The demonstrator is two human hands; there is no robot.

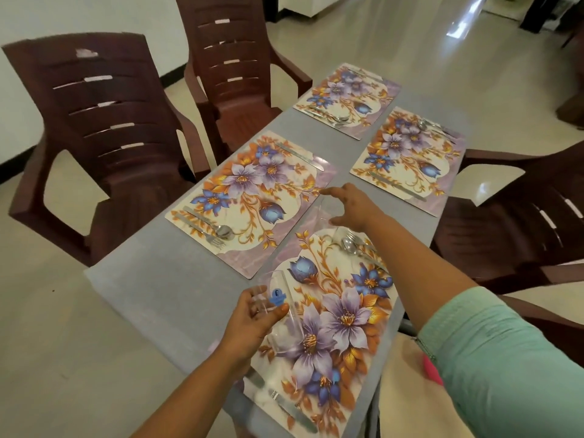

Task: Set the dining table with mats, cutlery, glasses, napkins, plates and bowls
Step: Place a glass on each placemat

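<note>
The left hand (252, 314) grips a clear glass (282, 311) with a blue sticker (277, 297), fingers curled round its upper part; the glass hangs tilted over the left edge of the near mat (328, 327), at about 6 o'clock on the table (158, 279). The right hand (350, 207) reaches to the table's middle, thumb and fingers curved round a second clear glass (330, 213) that is hard to make out, just past the near mat's far edge. A spoon and fork (350, 243) lie on that mat at its far right corner, a knife (294, 412) along its near edge. Three more floral mats, at 10 (252, 197), 12 (346, 99) and 2 o'clock (410, 159), each carry cutlery. Brown plastic chairs (104, 121) stand round the table.
</note>
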